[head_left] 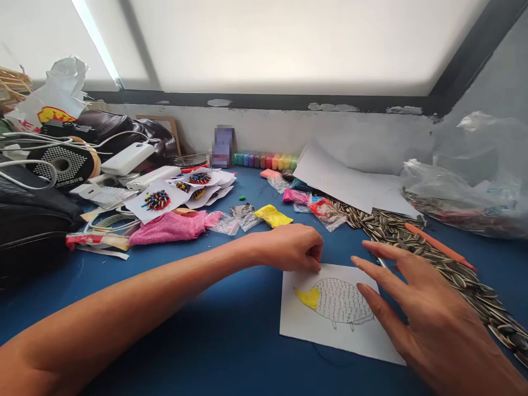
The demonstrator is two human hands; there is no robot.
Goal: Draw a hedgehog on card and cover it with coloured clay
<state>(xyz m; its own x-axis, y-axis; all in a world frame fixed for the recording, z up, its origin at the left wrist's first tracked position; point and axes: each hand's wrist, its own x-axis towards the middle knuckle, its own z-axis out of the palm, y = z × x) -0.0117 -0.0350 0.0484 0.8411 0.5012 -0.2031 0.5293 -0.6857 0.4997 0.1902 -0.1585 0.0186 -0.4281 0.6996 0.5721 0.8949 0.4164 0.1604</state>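
Two hands point(358, 275) on hedgehog drawing point(330, 311).

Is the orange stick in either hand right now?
No: the orange stick lies on the sunflower seeds, clear of both the right hand and left hand.

A single head-worn camera looks forward and down across the blue surface point(231, 330), tilted enough that the frosted window point(289, 44) fills the band from 10 to 2 o'clock. It sits close: the forearms enter from 7 and 5 o'clock, and the left hand point(295, 247) and right hand point(416, 308) lie just below centre over the paper sheet point(301, 319). No second view shares the scene.
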